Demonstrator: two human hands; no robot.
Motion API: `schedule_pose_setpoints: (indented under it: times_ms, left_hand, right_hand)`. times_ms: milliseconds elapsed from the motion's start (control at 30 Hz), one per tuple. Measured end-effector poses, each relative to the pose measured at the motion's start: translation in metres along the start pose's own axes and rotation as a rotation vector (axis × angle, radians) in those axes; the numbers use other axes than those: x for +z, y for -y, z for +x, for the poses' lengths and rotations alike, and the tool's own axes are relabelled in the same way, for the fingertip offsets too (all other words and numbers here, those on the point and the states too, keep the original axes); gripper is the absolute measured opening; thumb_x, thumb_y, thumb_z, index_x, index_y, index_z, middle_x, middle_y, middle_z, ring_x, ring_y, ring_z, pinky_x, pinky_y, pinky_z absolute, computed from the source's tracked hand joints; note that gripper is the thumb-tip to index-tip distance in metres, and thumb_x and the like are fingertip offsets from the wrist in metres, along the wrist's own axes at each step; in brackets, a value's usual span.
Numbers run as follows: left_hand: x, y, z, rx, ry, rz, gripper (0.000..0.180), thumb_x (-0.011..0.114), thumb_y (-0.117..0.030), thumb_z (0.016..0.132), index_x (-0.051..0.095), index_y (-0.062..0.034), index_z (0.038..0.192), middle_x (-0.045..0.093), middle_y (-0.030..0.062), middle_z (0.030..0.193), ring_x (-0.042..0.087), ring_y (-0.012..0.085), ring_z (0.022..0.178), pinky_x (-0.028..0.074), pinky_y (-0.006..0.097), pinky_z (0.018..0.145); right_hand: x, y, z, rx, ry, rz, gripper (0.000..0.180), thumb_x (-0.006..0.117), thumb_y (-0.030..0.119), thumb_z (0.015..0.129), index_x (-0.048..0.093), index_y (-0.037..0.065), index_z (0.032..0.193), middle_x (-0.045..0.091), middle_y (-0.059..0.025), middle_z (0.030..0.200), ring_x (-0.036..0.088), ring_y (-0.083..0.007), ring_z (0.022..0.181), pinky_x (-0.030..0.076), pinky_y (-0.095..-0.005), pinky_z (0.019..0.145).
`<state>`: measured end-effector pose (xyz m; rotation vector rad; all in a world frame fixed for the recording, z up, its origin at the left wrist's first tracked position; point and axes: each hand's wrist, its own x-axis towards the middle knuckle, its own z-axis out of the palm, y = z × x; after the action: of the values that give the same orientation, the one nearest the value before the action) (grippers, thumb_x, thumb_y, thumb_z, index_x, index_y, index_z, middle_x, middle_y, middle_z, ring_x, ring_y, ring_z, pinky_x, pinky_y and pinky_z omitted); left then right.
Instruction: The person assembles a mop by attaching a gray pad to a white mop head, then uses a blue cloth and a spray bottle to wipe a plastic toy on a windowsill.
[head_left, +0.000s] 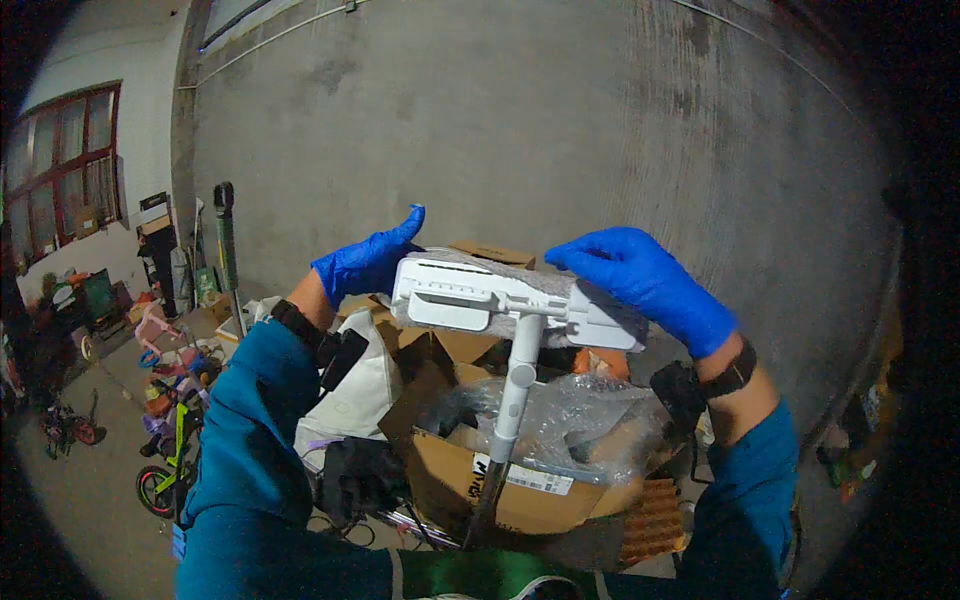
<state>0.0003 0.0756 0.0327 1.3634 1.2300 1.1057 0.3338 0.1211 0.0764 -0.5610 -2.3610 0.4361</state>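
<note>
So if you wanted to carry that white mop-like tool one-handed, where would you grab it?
Probably the pole, from the side, just under the flat white head. The pole is a slim round tube a hand can close around, while the head is wide and flat: here the left hand and right hand each steady one end.

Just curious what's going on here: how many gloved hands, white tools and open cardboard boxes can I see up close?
Blue-gloved hands: 2, left hand and right hand
White tool with handle: 1
Open cardboard box: 1
Total: 4
</note>
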Motion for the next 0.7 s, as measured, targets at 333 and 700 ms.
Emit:
schedule_pose_setpoints:
  times_ms: [333,700]
  left_hand:
    - [0.003,-0.025,-0.036,0.19,0.072,0.296,0.037,0.064,-0.03,0.086,0.06,-0.0038,0.111,0.063,0.0064,0.097,0.061,0.0138,0.084,0.051,0.027,0.064]
    - [0.021,-0.01,-0.047,0.397,-0.07,0.303,0.031,0.067,-0.013,0.082,0.06,-0.0027,0.111,0.064,0.007,0.099,0.06,0.0135,0.089,0.049,0.025,0.079]
  right_hand:
    - [0.039,0.024,0.058,-0.163,0.275,-0.137,0.039,0.071,0.037,0.076,0.068,0.002,0.093,0.067,-0.0139,0.084,0.063,-0.0194,0.074,0.049,-0.0316,0.071]
    - [0.051,0.023,0.055,-0.099,0.142,-0.131,0.029,0.069,0.029,0.076,0.068,0.003,0.089,0.066,-0.0178,0.083,0.065,-0.0266,0.073,0.05,-0.0363,0.068]
